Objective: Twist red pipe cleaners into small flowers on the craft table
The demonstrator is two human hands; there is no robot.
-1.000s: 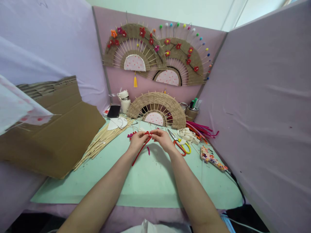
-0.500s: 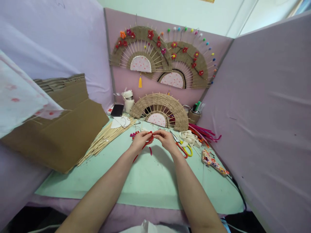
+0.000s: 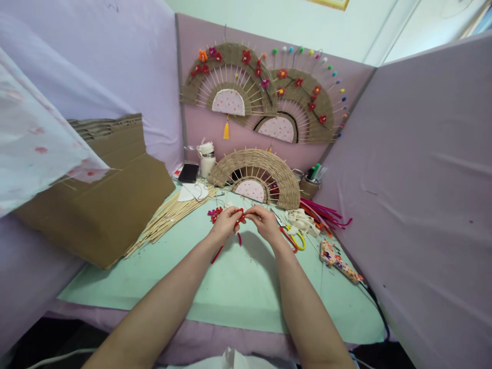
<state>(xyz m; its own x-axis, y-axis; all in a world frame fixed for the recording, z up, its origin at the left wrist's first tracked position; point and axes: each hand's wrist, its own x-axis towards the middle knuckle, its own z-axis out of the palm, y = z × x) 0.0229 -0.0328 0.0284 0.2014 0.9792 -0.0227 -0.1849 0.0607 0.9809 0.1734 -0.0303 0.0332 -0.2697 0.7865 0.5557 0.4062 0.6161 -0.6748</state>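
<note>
Over the middle of the table my left hand (image 3: 226,224) pinches a small red pipe-cleaner flower (image 3: 241,216), its petals bent into loops. From the other side, the closed fingertips of my right hand (image 3: 264,221) grip the same flower's edge. Below my left hand a red pipe-cleaner length (image 3: 217,254) shows; whether it joins the flower is hidden. A short crimson pipe-cleaner piece (image 3: 240,239) lies under the hands. Several finished red and purple flowers (image 3: 214,213) sit just left of my left hand. Scissors (image 3: 289,238) with red and yellow handles lie right of my right hand.
A woven half-round fan (image 3: 255,159) stands behind the hands. Thin sticks (image 3: 169,218) and cardboard (image 3: 103,205) occupy the left. To the right are cream strips (image 3: 302,222), pipe cleaners (image 3: 326,212) and a patterned glue gun (image 3: 338,261) with a cord. Decorated fans (image 3: 230,56) hang behind.
The view has turned slightly, so the scene sits a little farther right. Both hands stay together at the flower, with small finger shifts and the flower more exposed.
</note>
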